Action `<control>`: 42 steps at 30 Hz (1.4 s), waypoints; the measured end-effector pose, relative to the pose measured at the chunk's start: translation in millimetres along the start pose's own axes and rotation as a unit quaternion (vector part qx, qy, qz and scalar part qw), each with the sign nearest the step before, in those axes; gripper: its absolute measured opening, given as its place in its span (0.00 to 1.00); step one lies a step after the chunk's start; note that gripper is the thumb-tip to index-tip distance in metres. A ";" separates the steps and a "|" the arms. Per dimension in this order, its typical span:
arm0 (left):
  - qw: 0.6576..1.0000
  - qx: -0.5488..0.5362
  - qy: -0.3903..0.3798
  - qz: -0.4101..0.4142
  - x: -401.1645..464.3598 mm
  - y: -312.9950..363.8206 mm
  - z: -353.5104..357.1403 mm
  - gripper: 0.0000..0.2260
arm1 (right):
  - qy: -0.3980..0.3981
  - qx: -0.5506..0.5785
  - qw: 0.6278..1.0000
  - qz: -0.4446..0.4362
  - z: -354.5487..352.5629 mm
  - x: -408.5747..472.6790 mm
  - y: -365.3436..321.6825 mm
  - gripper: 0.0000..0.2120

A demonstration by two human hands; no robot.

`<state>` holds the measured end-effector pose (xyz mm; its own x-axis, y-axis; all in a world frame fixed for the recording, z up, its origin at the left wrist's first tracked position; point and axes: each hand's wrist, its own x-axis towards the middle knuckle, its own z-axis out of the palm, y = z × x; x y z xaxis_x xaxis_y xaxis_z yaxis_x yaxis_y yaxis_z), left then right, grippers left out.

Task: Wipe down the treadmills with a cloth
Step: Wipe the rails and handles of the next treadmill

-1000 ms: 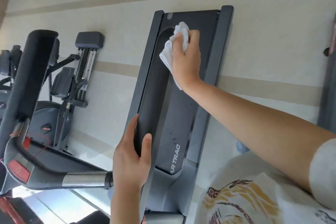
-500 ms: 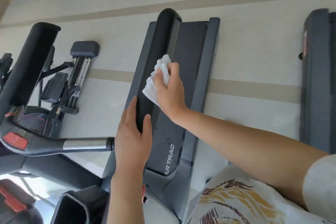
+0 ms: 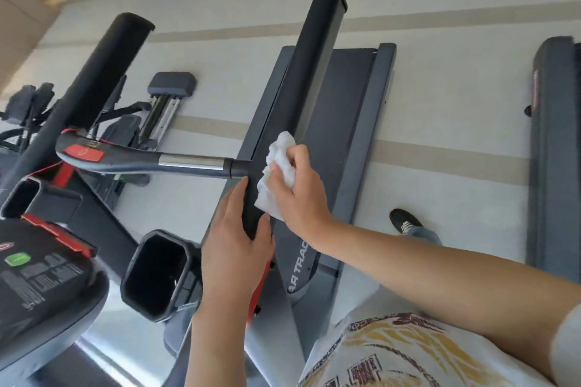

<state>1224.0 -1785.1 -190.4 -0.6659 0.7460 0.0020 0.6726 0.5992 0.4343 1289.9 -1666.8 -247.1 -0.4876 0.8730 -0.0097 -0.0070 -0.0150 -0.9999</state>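
Gripping the near end of a black padded handrail [image 3: 309, 78], the left hand [image 3: 234, 253] has its thumb on the right side of the rail and its fingers laid up the left side, while the right hand [image 3: 298, 188] curls round a white cloth [image 3: 275, 173] and presses it against the same rail just beyond the left hand. The cloth is 1 crumpled, soft-looking wad, bright white, bunched under the fingers with loose folds spilling out to the left and far side. The handrail belongs to a dark grey treadmill [image 3: 352, 141] whose black belt runs away below, with grey side rails and white lettering on the near cover. A 2nd handrail [image 3: 97, 72] slants up at the left, joined by a crossbar [image 3: 151, 160] with a silver sleeve and a red button. A 2nd treadmill [image 3: 553, 148] shows at the right edge. Near left sit 1 console [image 3: 41, 276] with a green button and 1 black cup holder [image 3: 157, 273]. 1 black shoe [image 3: 404, 220] stands on the pale striped floor [image 3: 452, 104] between the 2 treadmills. Other gym machines [image 3: 157, 110] stand at far left.
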 end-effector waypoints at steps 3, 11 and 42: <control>1.000 0.005 -0.005 -0.005 -16.7 -6.8 -3.9 0.32 | -0.063 -0.055 0.995 -0.052 1.7 -29.2 4.2 0.07; 0.998 0.010 0.049 -0.047 -34.2 -7.5 -3.0 0.28 | -0.115 -0.247 0.948 -0.167 -23.6 7.2 -14.3 0.07; 0.872 -0.027 0.340 -0.352 -85.7 29.9 28.8 0.15 | -0.607 -0.382 0.580 -0.386 82.9 36.6 -79.5 0.17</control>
<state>1310.5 -1822.7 -203.6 -0.9572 -0.1567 0.2433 0.0161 0.8105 0.5856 1200.2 -1674.1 -166.8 -0.8555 -0.5178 -0.0020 -0.4697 0.7776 -0.4181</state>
